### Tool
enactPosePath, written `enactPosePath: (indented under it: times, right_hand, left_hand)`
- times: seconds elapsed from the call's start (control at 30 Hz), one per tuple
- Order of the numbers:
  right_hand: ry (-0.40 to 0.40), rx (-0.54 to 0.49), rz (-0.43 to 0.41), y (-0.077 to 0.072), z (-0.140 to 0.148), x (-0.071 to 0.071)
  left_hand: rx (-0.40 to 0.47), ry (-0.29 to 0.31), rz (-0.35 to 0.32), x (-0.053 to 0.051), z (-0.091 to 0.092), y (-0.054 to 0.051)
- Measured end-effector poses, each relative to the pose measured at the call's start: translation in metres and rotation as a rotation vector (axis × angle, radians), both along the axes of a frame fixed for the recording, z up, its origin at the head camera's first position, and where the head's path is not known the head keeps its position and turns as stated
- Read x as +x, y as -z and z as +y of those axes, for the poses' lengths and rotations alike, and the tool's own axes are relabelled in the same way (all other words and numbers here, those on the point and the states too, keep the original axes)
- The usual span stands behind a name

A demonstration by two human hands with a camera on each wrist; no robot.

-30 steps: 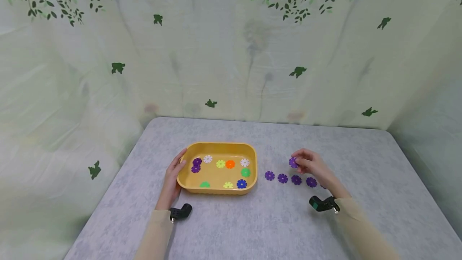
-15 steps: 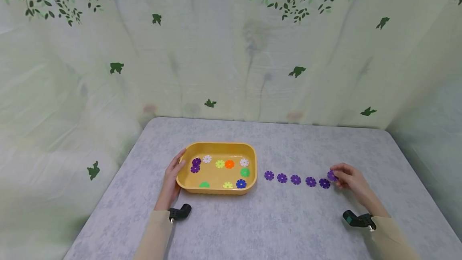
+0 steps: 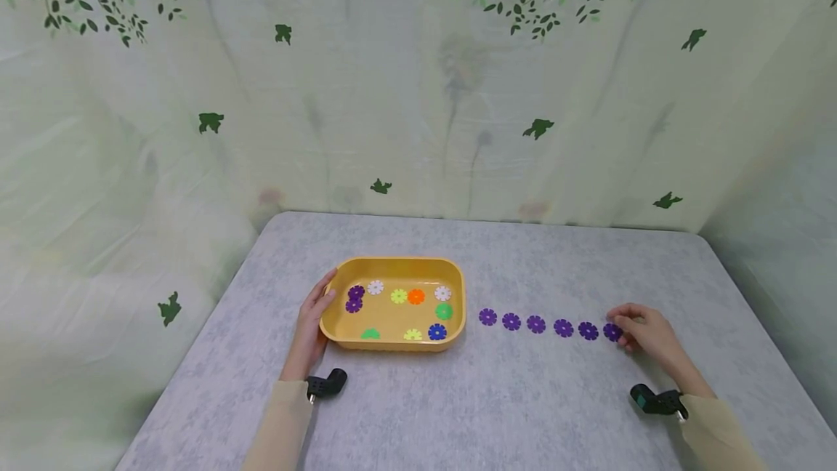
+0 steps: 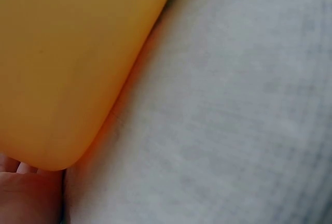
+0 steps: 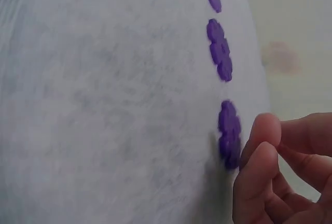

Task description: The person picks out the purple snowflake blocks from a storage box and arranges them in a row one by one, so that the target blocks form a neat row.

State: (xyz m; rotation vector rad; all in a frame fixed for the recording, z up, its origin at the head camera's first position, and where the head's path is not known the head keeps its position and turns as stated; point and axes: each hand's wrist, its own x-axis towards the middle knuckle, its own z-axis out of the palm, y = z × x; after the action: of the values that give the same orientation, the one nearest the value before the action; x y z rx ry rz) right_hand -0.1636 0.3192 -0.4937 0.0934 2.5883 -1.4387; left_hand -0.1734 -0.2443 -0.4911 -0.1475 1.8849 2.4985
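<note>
Right of the oblong yellow plastic tray (image 3: 405, 346), five purple notched discs (image 3: 536, 324) lie rowed; the right hand (image 3: 647, 336), grip closed, pinches a sixth disc (image 3: 612, 331) at row's end. Left hand (image 3: 310, 322) grips tray's left side. Two purple discs (image 3: 356, 293) remain inside.

Tray (image 3: 392, 346) at left hand (image 3: 311, 322) was plain yellow-orange; its flower-shaped discs (image 3: 415, 297) were purple, white, yellow, orange, green and blue. Row of discs (image 3: 563, 328) running left from right hand (image 3: 650, 339): all purple. Tabletop (image 3: 471, 413) under both hands was mottled pale grey. Backdrop sheet (image 3: 418, 78) beyond them was pale green, dark green leaves printed.
</note>
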Motion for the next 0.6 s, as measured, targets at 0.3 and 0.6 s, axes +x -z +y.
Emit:
enactPosePath:
  times: [0.3, 0.6]
  right_hand:
    - [-0.05, -0.166, 0.011, -0.018, -0.041, -0.018]
    - [-0.173, -0.38, 0.006, -0.031, -0.119, -0.039]
  left_hand:
    - [0.013, 0.002, 0.013, -0.001, -0.001, 0.003]
    - [0.002, -0.034, 0.028, -0.007, -0.003, 0.019]
